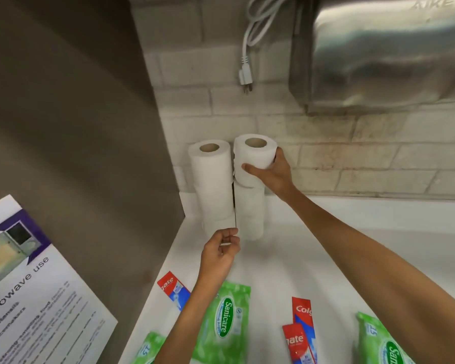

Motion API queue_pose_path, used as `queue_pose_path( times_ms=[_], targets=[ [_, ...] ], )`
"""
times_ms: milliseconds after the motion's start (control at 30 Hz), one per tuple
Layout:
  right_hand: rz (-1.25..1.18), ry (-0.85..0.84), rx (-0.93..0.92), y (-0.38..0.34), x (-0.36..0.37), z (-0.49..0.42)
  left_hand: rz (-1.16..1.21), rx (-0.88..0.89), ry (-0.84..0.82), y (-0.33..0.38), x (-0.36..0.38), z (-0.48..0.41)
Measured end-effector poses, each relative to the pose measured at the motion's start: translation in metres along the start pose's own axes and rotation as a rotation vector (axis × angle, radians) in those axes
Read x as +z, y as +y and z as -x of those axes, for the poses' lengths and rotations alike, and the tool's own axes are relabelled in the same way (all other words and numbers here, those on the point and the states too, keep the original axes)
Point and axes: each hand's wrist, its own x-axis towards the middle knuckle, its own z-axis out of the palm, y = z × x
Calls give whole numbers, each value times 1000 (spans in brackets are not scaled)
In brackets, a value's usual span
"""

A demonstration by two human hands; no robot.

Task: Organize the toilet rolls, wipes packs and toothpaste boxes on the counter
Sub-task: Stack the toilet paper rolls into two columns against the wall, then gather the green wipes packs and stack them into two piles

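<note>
Two stacks of white toilet rolls stand in the back left corner of the white counter [326, 232]. My right hand [273, 172] grips the top roll [255, 156] of the right stack [250, 214], which sits slightly askew on the roll below. The left stack [212, 177] stands beside it, touching. My left hand [220, 253] hovers at the base of the stacks with curled fingers, holding nothing. Green Sanicare wipes packs [226, 319] [381, 340] [149, 348] and red toothpaste boxes [172, 287] [302, 316] [296, 342] lie on the counter near me.
A grey metal panel [76, 127] walls the left side, with a printed microwave notice [37, 298] on it. A steel hand dryer [378, 53] hangs on the brick wall above the counter, and a white power plug [246, 77] dangles beside it.
</note>
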Motion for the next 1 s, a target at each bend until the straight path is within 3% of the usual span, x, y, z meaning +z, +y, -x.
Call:
queue_pose_path(
  times_ms=[800, 1000],
  targets=[
    [56, -48, -13, 11, 15, -12, 57, -17, -19, -13, -9, -14],
    [-3, 57, -26, 19, 10, 5, 40, -35, 0, -16, -12, -13]
  ],
)
